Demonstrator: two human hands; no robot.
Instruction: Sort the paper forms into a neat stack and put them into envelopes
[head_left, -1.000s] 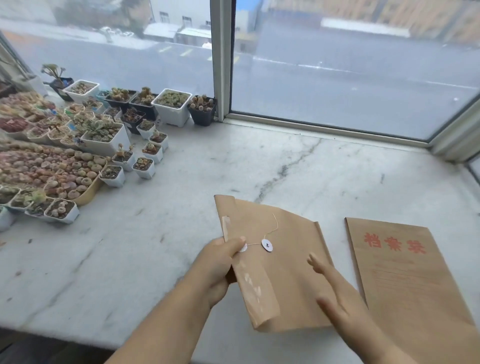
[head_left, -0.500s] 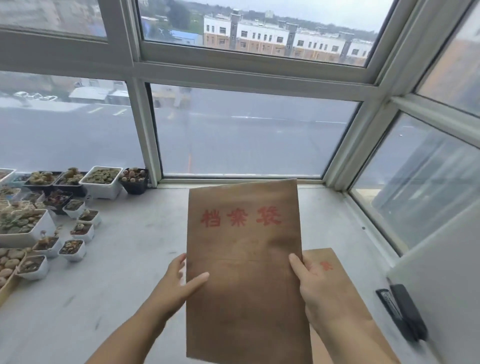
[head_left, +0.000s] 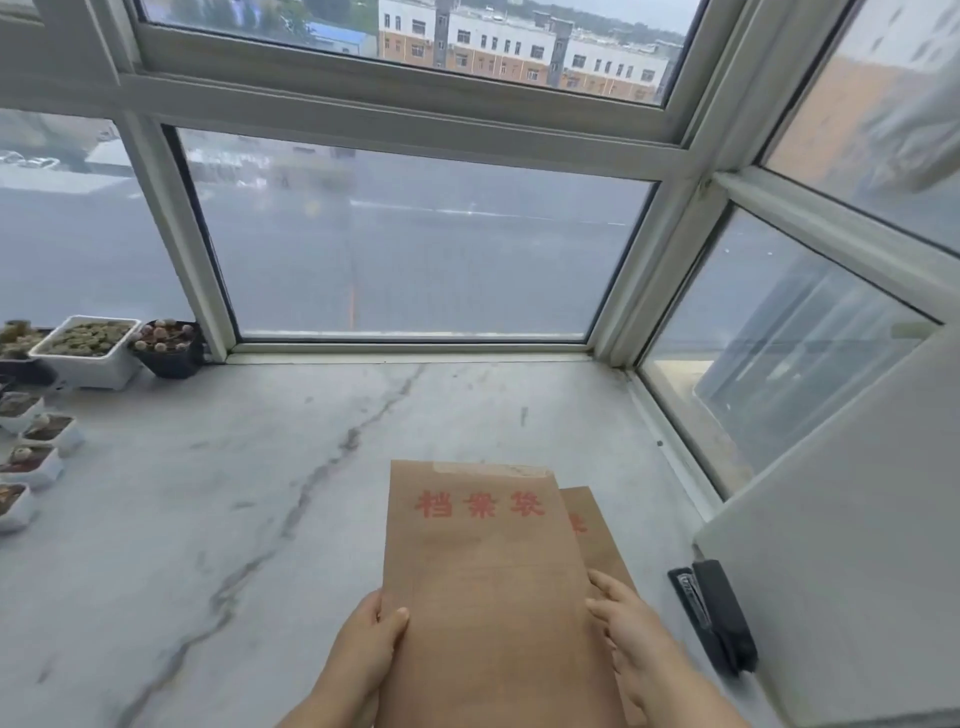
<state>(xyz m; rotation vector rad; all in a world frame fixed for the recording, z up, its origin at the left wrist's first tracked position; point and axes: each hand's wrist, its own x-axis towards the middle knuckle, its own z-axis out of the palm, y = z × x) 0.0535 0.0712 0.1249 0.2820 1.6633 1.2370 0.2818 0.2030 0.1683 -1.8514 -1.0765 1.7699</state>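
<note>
A brown paper envelope (head_left: 483, 577) with red characters on its face lies low over the marble sill (head_left: 234, 493). My left hand (head_left: 363, 654) pinches its left edge, thumb on top and fingers hidden beneath. My right hand (head_left: 631, 639) touches its right edge with fairly straight fingers. A second brown envelope (head_left: 592, 530) lies flat underneath and shows only as a strip on the right. No loose paper forms are visible.
A black stapler (head_left: 719, 618) lies at the right by a white panel (head_left: 841, 545). Several small succulent pots (head_left: 88, 348) line the left side. Window frames (head_left: 415, 345) close off the sill at the back and right.
One second ago my left hand held the envelope by its flap, string side up. It was then turned printed side up and raised, and now it has come down over the second envelope.
</note>
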